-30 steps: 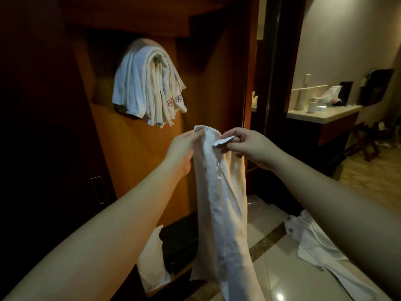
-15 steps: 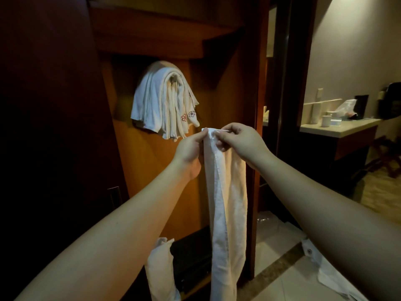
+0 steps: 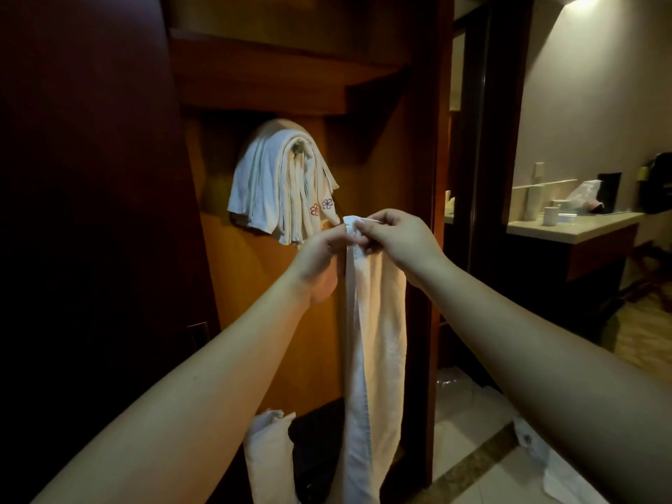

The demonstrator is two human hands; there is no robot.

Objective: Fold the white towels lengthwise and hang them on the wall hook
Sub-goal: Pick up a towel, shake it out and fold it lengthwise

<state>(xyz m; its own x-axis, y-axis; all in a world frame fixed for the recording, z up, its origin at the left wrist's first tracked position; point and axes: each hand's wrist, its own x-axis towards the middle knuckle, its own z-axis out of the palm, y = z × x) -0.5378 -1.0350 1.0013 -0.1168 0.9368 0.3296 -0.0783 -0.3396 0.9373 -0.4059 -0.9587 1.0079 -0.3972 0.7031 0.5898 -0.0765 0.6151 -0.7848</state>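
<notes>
A long white towel (image 3: 374, 343), folded into a narrow strip, hangs straight down in front of me. My left hand (image 3: 320, 261) and my right hand (image 3: 398, 236) both pinch its top edge, held close together. Just up and to the left, several folded white towels (image 3: 280, 187) with small flower embroidery drape over the wall hook (image 3: 298, 149) on the wooden panel. The hook itself is mostly hidden under them.
A dark wooden door (image 3: 91, 212) stands at the left. A white bundle (image 3: 269, 456) leans at the foot of the panel. More white cloth (image 3: 552, 463) lies on the tiled floor at right. A counter (image 3: 571, 227) with cups stands further right.
Both hands have drawn together at the towel's top edge and the towel now hangs narrower. My view has shifted, so the hung towels sit lower and nearer my hands.
</notes>
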